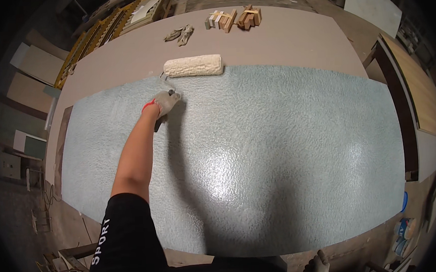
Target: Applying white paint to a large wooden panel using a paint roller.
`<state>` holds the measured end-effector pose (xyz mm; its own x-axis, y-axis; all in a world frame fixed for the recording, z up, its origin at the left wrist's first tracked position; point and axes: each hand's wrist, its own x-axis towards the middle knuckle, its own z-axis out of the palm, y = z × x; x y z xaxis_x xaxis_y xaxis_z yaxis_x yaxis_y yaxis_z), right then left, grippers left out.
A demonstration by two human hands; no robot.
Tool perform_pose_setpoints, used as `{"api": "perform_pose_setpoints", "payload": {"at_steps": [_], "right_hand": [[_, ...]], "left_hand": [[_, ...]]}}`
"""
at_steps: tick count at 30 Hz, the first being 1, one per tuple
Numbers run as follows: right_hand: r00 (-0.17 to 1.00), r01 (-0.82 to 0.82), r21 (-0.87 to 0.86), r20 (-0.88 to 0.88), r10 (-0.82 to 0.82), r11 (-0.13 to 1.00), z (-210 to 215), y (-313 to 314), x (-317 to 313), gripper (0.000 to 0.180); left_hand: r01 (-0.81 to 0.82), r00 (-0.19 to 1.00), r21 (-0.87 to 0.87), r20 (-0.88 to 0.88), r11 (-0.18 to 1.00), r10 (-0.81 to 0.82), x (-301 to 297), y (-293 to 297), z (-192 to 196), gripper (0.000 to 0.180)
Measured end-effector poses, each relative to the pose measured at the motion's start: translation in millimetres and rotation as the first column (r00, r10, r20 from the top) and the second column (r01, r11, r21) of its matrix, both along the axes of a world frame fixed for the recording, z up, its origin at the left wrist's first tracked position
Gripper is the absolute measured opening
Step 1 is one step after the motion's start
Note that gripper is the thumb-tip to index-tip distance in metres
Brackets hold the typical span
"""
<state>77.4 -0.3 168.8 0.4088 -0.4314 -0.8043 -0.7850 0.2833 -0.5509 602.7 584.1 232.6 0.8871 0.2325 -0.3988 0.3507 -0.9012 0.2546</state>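
Note:
My left hand [166, 102], in a pale knitted glove with a red cuff, is closed around the handle of a paint roller [193, 66]. Its fluffy cream sleeve lies across the far edge of a pale blue-green sheet [288, 131], left of the middle. The sheet's surface is glossy, with a wet-looking stippled coat. Down at the lower edge, my right hand [318, 266], also gloved, is partly cut off beside the sheet's near edge. Its visible fingers stand apart, and nothing shows in them.
Beyond the sheet extends a beige board [272, 41] bearing crumpled gloves [180, 34] and two bundles of wood strips [221, 20]. Yellow racking [102, 33] stands at the far left. A wood-topped panel stack [414, 84] borders the right side; a bucket [403, 236] sits lower right.

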Motion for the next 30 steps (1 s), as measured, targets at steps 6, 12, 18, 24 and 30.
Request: {"api": "perform_pose_setpoints", "payload": {"at_steps": [6,12,18,24,30], "right_hand": [[0.991,0.123,0.035,-0.049,-0.121,0.992,-6.3,2.8,-26.8,0.052],[0.989,0.147,0.078,-0.035,-0.144,0.986,-37.7,-12.6,-67.8,0.040],[0.981,0.191,0.053,-0.036,-0.189,0.980,-20.4,1.6,-71.4,0.038],[0.982,0.174,-0.025,0.075,-0.171,0.984,-8.9,10.8,-57.8,0.044],[0.966,0.260,0.060,-0.015,-0.260,0.964,-24.8,6.4,-92.7,0.044]], "left_hand": [[0.054,0.998,-0.045,-0.038,0.997,-0.056,-64.5,-39.0,19.4,0.064],[-0.077,0.993,-0.055,-0.089,0.995,0.072,-212.2,-42.3,10.5,0.060],[-0.019,0.996,-0.052,-0.086,0.998,0.014,-98.7,-65.6,23.7,0.058],[-0.072,0.997,-0.132,-0.049,0.989,0.066,11.5,-81.0,15.3,0.057],[0.133,0.989,-0.009,0.062,0.991,-0.132,-72.9,-79.1,-1.6,0.064]]}}
